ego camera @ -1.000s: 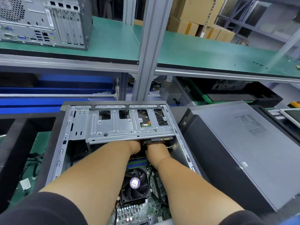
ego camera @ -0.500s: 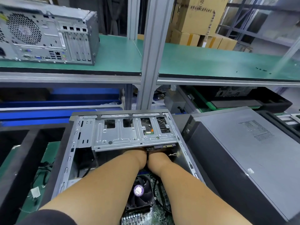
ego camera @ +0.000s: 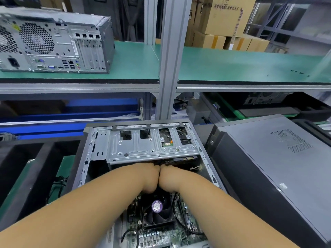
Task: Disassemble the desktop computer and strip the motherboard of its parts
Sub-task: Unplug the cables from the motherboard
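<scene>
Inside open case (ego camera: pixel 86 169): steel drive cage (ego camera: pixel 152 145), fan (ego camera: pixel 157 210), green motherboard (ego camera: pixel 161 235).

- The light is bright, even and cool, falling from above; the green shelf (ego camera: pixel 250 67) is evenly lit.
- Under that shelf, deep shadow fills the space.
- Below the shelf, the open case (ego camera: pixel 100 149) is dark inside.
- Wide-angle bending curves the shelf's edge.
- Boxes (ego camera: pixel 223 17) behind the shelf look soft; its right end is smeared.
</scene>
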